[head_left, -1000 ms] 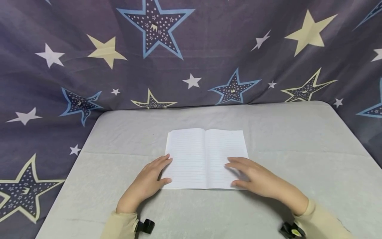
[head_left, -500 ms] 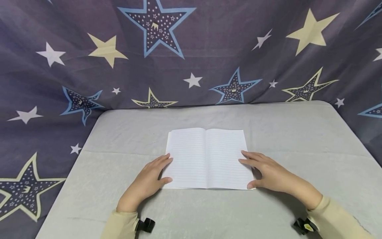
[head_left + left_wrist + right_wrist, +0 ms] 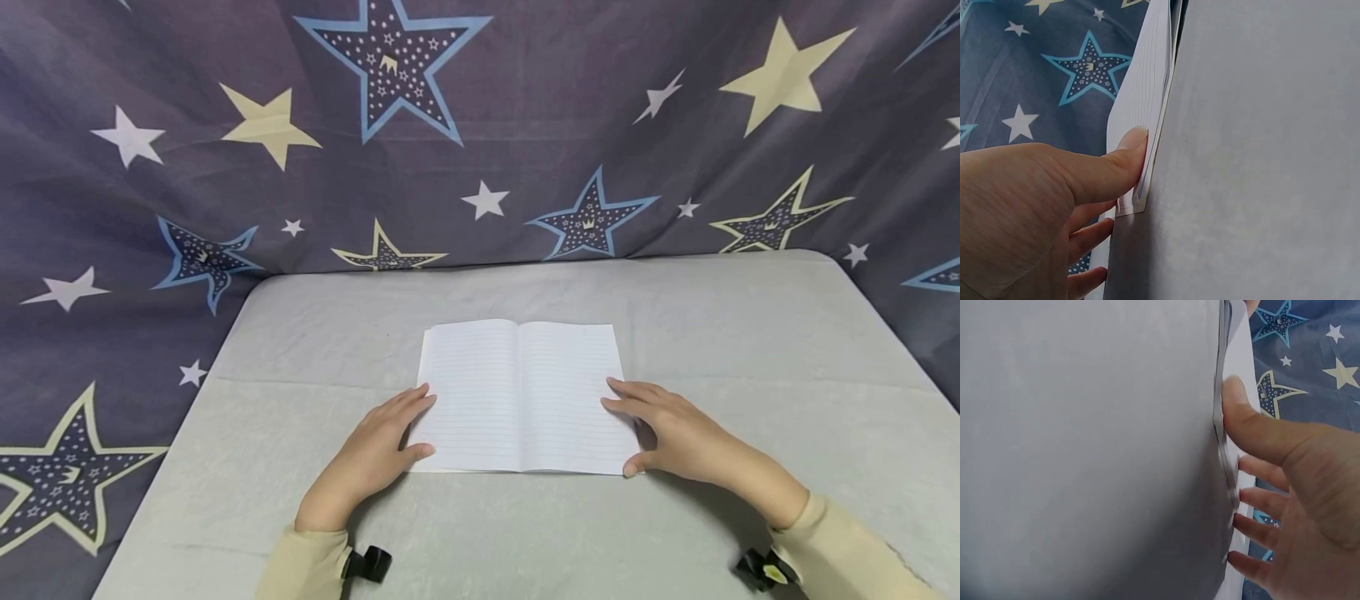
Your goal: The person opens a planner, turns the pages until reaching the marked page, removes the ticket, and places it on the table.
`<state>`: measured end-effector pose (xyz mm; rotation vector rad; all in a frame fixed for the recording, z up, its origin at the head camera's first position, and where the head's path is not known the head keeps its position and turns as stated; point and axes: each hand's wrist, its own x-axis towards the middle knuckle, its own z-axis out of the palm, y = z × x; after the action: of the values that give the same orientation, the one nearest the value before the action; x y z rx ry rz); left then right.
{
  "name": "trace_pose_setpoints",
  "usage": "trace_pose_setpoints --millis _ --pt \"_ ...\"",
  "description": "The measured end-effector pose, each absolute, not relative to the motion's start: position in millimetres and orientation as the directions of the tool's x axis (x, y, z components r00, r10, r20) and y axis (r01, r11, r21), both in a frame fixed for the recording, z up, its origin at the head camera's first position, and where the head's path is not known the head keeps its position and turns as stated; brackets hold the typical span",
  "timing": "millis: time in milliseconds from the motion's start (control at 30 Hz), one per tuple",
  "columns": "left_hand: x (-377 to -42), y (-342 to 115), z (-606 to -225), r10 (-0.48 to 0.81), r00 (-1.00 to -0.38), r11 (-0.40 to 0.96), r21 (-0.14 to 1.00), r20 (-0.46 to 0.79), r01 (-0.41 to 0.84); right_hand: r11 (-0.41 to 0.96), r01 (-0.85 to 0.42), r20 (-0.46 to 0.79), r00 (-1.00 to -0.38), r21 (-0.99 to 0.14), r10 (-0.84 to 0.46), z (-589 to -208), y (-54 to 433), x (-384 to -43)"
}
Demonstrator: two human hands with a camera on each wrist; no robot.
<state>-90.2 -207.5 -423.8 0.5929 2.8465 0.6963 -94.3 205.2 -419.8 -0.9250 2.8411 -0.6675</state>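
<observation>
An open notebook (image 3: 480, 392) with white lined pages lies flat on the table in the head view, its fold running down the middle. My left hand (image 3: 369, 454) rests at its left edge, thumb and fingertips touching the page margin. At the right edge rests my right hand (image 3: 678, 433), thumb near the lower corner and fingers spread along the side. The left wrist view shows the left thumb (image 3: 1129, 159) on the stack of pages (image 3: 1141, 94). In the right wrist view the right thumb (image 3: 1241, 409) lies on the page edge, the other fingertips along the side.
A light grey cloth covers the table (image 3: 750, 350). Behind it and at both sides hangs a dark curtain (image 3: 420, 183) printed with stars. Black camera straps (image 3: 367, 565) sit at both wrists, over beige sleeves.
My right hand has slid rightward from over the right page to the notebook's right edge, then stayed there. The left hand has kept its place.
</observation>
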Motion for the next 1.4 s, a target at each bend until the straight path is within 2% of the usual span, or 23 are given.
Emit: trace_pose_setpoints --millis 333,433,600,700,800,1067,1400 --pt "-90 -208 -424 0.413 -0.91 0.813 0.469 -0.046 0.346 0.798 -0.478 0.099 -0.873 -0.367 -0.477 -419 188 -88" --pt "-90 -207 -424 0.413 -0.91 0.813 0.47 -0.048 0.344 0.805 -0.426 0.104 -0.9 -0.414 -0.423 -417 183 -88" --pt "-90 -206 -424 0.415 -0.909 0.812 0.471 -0.049 0.345 0.768 -0.314 0.114 -0.946 -0.558 -0.304 -408 174 -89" --pt "-90 -206 -423 0.416 -0.908 0.812 0.469 -0.047 0.347 0.728 -0.292 0.129 -0.954 -0.62 -0.272 -401 165 -87" --pt "-90 -206 -423 0.415 -0.909 0.812 0.469 -0.047 0.346 0.692 -0.333 0.161 -0.939 -0.64 -0.303 -397 151 -85" --pt "-90 -208 -424 0.414 -0.909 0.809 0.477 -0.045 0.344 0.614 -0.507 0.227 -0.849 -0.604 -0.478 -393 106 -85" --pt "-91 -220 -422 0.378 -0.925 0.828 0.459 -0.033 0.322 0.606 -0.567 0.108 -0.774 -0.557 -0.624 -408 75 -74"
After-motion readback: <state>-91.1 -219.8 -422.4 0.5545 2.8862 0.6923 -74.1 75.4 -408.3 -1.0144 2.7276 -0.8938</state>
